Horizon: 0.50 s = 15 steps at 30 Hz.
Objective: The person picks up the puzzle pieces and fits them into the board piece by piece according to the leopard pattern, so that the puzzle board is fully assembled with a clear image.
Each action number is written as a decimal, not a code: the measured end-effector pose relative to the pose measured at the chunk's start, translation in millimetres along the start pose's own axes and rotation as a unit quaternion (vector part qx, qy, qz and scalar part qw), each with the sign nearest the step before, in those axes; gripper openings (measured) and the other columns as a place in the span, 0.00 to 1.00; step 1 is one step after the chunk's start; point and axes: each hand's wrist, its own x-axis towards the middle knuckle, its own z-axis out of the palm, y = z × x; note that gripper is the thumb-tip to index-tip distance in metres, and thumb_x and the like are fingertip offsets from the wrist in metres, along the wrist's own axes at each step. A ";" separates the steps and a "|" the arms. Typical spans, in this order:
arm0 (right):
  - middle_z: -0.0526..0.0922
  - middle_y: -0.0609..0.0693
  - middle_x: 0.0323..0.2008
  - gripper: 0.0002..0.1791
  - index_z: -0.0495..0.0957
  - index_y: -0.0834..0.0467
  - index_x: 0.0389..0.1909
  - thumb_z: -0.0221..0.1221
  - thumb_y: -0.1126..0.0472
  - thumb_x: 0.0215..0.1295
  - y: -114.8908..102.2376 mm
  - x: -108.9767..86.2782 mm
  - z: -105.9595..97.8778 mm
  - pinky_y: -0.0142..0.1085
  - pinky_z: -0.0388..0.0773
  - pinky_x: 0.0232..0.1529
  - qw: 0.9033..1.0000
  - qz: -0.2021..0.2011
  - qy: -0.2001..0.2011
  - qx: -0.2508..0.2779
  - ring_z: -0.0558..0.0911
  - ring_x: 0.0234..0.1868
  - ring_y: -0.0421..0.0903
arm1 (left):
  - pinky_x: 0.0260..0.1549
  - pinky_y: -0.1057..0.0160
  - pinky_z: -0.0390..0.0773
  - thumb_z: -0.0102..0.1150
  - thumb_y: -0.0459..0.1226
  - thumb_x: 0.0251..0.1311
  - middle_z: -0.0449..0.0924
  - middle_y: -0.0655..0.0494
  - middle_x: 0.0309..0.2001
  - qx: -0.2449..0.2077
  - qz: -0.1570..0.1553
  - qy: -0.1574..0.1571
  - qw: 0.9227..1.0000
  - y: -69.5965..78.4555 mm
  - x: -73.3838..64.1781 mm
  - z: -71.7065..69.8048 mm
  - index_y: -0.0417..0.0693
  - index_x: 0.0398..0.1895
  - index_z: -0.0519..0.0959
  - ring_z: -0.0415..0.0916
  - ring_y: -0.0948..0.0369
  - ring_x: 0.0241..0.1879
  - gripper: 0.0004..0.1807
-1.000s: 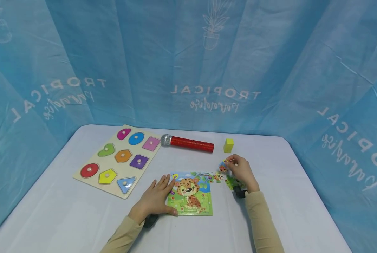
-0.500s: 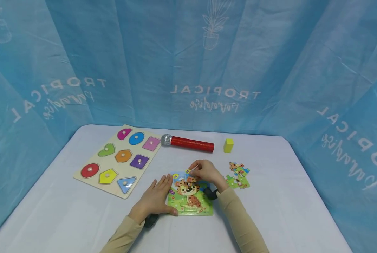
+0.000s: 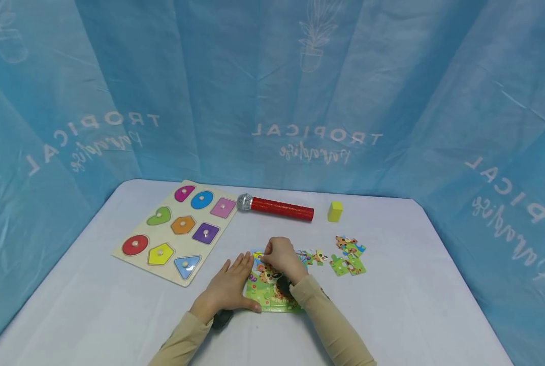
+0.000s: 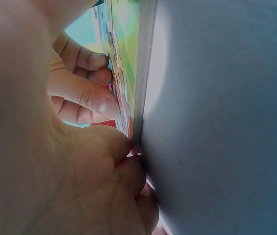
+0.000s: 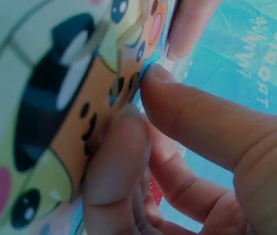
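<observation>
Jigsaw puzzle [image 3: 264, 297] with a cartoon animal on it lies flat on the white counter [image 3: 414, 290], between a person's two hands. Left hand [image 3: 228, 287] rests at the puzzle's left side, thumb by the lower left corner and fingers stretched away from it towards the upper left corner. Right hand [image 3: 282, 254] is over the upper part of the puzzle, its thumb and a bent finger pinching a puzzle piece [image 5: 131, 92] down at the surface; the hand covers much of the picture. One loose piece [image 3: 319, 257] lies just beside the puzzle's upper right corner, and more loose pieces [image 3: 348, 265] lie in a small cluster further right. Beyond the puzzle are a red toy microphone [image 3: 281, 208] with a silver head and a yellow block [image 3: 334, 211], standing upright. Well over to the left is a board of coloured shapes [image 3: 179, 247] with knobs. Blue curtain [image 3: 213, 91] hangs behind the counter
</observation>
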 end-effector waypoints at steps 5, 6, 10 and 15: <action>0.76 0.48 0.22 0.12 0.75 0.57 0.21 0.68 0.62 0.56 -2.4 3.1 -1.1 0.30 0.70 0.24 1.000 0.008 0.002 -0.009 0.72 0.22 0.41 | 0.73 0.41 0.48 0.72 0.64 0.37 0.48 0.41 0.77 0.006 0.002 0.000 1.000 0.0 1.1 -0.8 0.35 0.74 0.53 0.44 0.46 0.77 0.67; 0.76 0.48 0.22 0.12 0.75 0.57 0.21 0.68 0.62 0.56 -2.7 4.1 -1.3 0.30 0.70 0.24 1.000 0.007 0.002 -0.008 0.72 0.22 0.41 | 0.73 0.41 0.48 0.72 0.64 0.37 0.48 0.41 0.77 0.007 0.003 0.000 1.000 -0.1 1.3 -0.7 0.35 0.74 0.53 0.44 0.46 0.77 0.67; 0.78 0.48 0.23 0.10 0.77 0.58 0.24 0.67 0.60 0.58 -1.6 5.7 -5.0 0.30 0.70 0.24 1.000 0.003 -0.003 0.009 0.73 0.23 0.41 | 0.73 0.41 0.49 0.71 0.64 0.38 0.47 0.40 0.77 0.008 0.009 0.002 1.000 -1.3 1.4 0.5 0.34 0.74 0.53 0.45 0.45 0.77 0.66; 0.80 0.50 0.29 0.07 0.80 0.58 0.34 0.62 0.57 0.64 12.7 -0.9 -25.3 0.31 0.73 0.25 0.998 0.015 0.002 0.064 0.74 0.25 0.41 | 0.73 0.41 0.48 0.71 0.65 0.37 0.47 0.40 0.77 0.009 0.007 0.001 1.000 -2.7 2.3 1.7 0.35 0.74 0.53 0.45 0.45 0.77 0.67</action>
